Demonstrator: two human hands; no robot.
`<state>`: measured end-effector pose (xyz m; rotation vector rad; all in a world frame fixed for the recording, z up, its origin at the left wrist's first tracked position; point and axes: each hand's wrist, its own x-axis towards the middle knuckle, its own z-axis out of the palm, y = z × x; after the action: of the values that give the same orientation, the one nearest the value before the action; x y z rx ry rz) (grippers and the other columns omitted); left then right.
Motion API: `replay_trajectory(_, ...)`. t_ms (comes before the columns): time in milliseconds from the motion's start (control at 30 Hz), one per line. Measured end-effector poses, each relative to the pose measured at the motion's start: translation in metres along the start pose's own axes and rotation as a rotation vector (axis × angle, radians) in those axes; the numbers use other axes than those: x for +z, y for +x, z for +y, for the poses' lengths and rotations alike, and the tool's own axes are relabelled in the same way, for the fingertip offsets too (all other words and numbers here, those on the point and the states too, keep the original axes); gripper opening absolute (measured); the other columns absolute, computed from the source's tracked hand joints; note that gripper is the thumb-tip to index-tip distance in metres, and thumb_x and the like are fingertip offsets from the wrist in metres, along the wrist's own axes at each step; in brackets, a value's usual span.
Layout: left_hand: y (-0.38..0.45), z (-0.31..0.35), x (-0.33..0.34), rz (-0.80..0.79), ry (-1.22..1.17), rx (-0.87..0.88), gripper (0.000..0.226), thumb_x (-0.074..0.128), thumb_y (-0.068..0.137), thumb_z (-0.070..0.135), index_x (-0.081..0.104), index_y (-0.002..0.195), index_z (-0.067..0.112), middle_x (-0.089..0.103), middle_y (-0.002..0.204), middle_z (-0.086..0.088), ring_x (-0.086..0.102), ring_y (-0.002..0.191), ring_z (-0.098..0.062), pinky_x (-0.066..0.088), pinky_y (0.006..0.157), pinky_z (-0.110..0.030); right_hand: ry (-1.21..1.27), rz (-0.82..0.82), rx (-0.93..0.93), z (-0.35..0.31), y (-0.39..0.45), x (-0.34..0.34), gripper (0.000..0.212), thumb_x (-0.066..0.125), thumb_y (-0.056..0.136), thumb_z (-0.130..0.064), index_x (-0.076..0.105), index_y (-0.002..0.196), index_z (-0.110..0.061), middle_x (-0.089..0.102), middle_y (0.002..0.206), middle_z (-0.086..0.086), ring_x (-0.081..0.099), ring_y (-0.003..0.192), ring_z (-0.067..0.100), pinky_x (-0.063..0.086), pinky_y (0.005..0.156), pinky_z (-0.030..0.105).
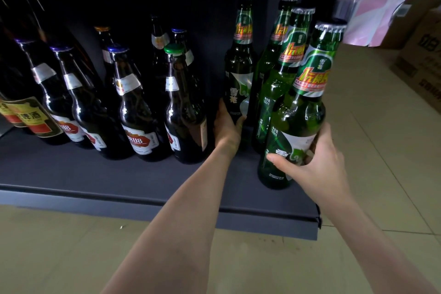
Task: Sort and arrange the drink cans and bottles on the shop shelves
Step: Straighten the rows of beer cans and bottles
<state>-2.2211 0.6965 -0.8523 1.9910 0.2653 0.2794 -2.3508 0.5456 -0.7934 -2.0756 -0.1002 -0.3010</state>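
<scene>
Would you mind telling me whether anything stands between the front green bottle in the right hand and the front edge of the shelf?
Nothing visible does. The right hand grips the front green bottle, which stands nearest the shelf edge; only bare shelf lies before it. The other green bottles stand behind it.

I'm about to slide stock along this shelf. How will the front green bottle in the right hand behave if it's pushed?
The front green bottle is tall and narrow-based, so a push up high would probably tip it; the right hand grips it low, which is safer. It looks like glass, capped and probably full: heavy, breakable. Neighbouring green bottles stand close, so it may knock them.
</scene>
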Motion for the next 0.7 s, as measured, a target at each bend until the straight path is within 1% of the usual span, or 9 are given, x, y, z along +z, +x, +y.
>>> replay_trajectory(133,0.002,0.003,0.0,-0.008,0.011,-0.015,0.074,0.06,0.088,0.017,0.015,0.147,0.019,0.037,0.146,-0.009,0.036,0.133,-0.026,0.029,0.111,-0.039,-0.025,0.004,-0.008,0.0,0.001,0.0,0.064,0.084,0.063,-0.029,0.035,0.104,-0.035,0.051,0.091,-0.031,0.051,0.082,-0.013,0.038,0.064,0.007)
replay_trajectory(267,-0.008,0.006,-0.007,-0.063,0.146,-0.053,0.074,0.052,0.093,0.016,0.004,0.148,0.014,0.028,0.15,-0.013,0.032,0.134,-0.027,0.026,0.108,-0.033,-0.048,0.003,0.004,-0.004,0.0,0.001,0.064,0.083,0.065,-0.027,0.035,0.107,-0.032,0.051,0.094,-0.028,0.05,0.082,-0.011,0.039,0.064,0.005)
replay_trajectory(300,-0.016,0.006,-0.011,-0.098,0.243,-0.014,0.074,0.05,0.094,0.015,0.001,0.148,0.01,0.025,0.15,-0.016,0.032,0.134,-0.029,0.027,0.107,-0.033,-0.056,0.01,0.008,-0.006,-0.001,0.001,0.065,0.083,0.065,-0.027,0.036,0.109,-0.031,0.054,0.1,-0.02,0.051,0.086,-0.007,0.038,0.069,0.008)
replay_trajectory(367,-0.039,0.004,-0.022,-0.217,0.475,0.121,0.075,0.048,0.094,0.016,-0.004,0.147,0.004,0.027,0.147,-0.02,0.037,0.13,-0.034,0.032,0.102,-0.035,-0.093,0.039,0.028,-0.007,-0.003,0.003,0.07,0.083,0.064,-0.028,0.04,0.119,-0.023,0.05,0.113,-0.005,0.048,0.097,0.007,0.038,0.082,0.021)
replay_trajectory(433,-0.062,-0.003,-0.043,-0.35,0.568,0.237,0.076,0.048,0.093,0.017,-0.004,0.147,0.005,0.035,0.143,-0.02,0.043,0.125,-0.035,0.035,0.099,-0.038,-0.145,0.062,0.052,-0.009,-0.005,0.004,0.073,0.084,0.064,-0.031,0.043,0.123,-0.016,0.05,0.114,0.0,0.046,0.098,0.011,0.035,0.083,0.022)
replay_trajectory(500,-0.074,-0.01,-0.073,-0.453,0.549,0.282,0.073,0.049,0.092,0.017,0.003,0.148,0.007,0.039,0.142,-0.018,0.045,0.125,-0.031,0.036,0.102,-0.036,-0.182,0.085,0.076,-0.014,-0.006,0.004,0.065,0.083,0.065,-0.032,0.048,0.117,-0.014,0.058,0.109,0.0,0.052,0.096,0.012,0.036,0.078,0.019)
replay_trajectory(567,-0.081,-0.014,-0.103,-0.525,0.491,0.296,0.062,0.051,0.091,0.012,0.02,0.145,0.007,0.046,0.138,-0.014,0.049,0.124,-0.024,0.038,0.103,-0.031,-0.192,0.102,0.1,-0.019,-0.007,0.005,0.06,0.084,0.064,-0.032,0.051,0.111,-0.014,0.061,0.101,-0.003,0.054,0.092,0.011,0.034,0.073,0.015)
replay_trajectory(633,-0.082,-0.013,-0.128,-0.578,0.466,0.263,0.046,0.05,0.091,0.008,0.04,0.137,0.007,0.056,0.129,-0.01,0.055,0.115,-0.016,0.04,0.096,-0.019,-0.187,0.085,0.109,-0.026,-0.006,0.011,0.058,0.084,0.064,-0.031,0.053,0.109,-0.013,0.059,0.097,-0.005,0.053,0.089,0.01,0.032,0.067,0.012)
replay_trajectory(700,-0.079,-0.008,-0.144,-0.603,0.444,0.191,0.036,0.051,0.091,0.009,0.052,0.127,0.009,0.062,0.118,-0.005,0.057,0.103,-0.01,0.04,0.084,-0.011,-0.181,0.07,0.096,-0.034,-0.005,0.024,0.058,0.085,0.064,-0.029,0.053,0.109,-0.012,0.061,0.1,-0.003,0.053,0.09,0.011,0.034,0.071,0.013)
